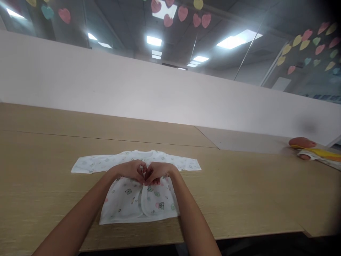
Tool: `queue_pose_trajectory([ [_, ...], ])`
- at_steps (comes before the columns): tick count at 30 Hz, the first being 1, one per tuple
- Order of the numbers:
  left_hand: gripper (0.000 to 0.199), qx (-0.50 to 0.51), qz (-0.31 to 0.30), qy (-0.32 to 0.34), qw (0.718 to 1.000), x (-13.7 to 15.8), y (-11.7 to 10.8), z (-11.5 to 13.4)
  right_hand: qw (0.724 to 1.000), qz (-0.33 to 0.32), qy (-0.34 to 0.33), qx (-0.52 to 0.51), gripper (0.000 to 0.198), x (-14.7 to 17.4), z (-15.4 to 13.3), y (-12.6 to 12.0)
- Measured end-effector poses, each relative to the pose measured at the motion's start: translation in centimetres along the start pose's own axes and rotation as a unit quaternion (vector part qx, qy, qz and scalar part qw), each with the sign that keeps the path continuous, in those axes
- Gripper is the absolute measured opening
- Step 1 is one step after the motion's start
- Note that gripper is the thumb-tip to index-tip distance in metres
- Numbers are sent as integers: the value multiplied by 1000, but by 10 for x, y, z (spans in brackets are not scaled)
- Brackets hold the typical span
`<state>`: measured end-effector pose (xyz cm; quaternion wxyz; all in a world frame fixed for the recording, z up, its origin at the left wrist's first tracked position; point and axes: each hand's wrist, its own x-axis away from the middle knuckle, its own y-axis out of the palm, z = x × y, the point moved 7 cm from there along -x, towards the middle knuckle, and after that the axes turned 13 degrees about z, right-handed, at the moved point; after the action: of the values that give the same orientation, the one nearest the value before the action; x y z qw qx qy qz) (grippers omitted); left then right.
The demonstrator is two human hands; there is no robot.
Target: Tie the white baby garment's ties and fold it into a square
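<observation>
A small white baby shirt (122, 202) with a print of little animals lies spread on the table, its long sleeves stretched out to both sides. Its neckline points away from me, and the front edges overlap down the middle. My left hand (134, 170) and my right hand (157, 171) meet over the middle of the front opening. Thumbs and fingers of both hands are pinched on the shirt's front edges. Whatever fastening may lie between the fingertips is hidden.
The wooden table (253, 192) runs up to a low white wall (133, 89) with glass above, dotted with paper hearts. A baby doll (302, 143) lies at the far right beside yellow and white cloth (323, 153). The table's front edge is close to my forearms.
</observation>
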<state>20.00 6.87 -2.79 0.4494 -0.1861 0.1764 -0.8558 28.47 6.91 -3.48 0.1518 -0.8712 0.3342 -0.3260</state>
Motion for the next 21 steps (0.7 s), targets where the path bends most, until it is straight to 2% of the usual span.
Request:
queue_pose_trajectory([
  [5,30,-51,-1,9,999,2,0,2,1000,-9,-16,3,17,-1,3,-1],
  [11,27,-154,25,33,987,5,-2,11,1000,9,12,25,15,-2,8,-5],
  [18,46,-249,45,13,967,2,-9,-3,994,42,51,84,21,1,6,-6],
  [20,52,-259,45,8,965,2,-16,-9,995,66,37,65,24,1,7,-16],
  [21,53,-258,56,5,965,3,-22,-13,993,103,27,48,25,2,10,-27],
])
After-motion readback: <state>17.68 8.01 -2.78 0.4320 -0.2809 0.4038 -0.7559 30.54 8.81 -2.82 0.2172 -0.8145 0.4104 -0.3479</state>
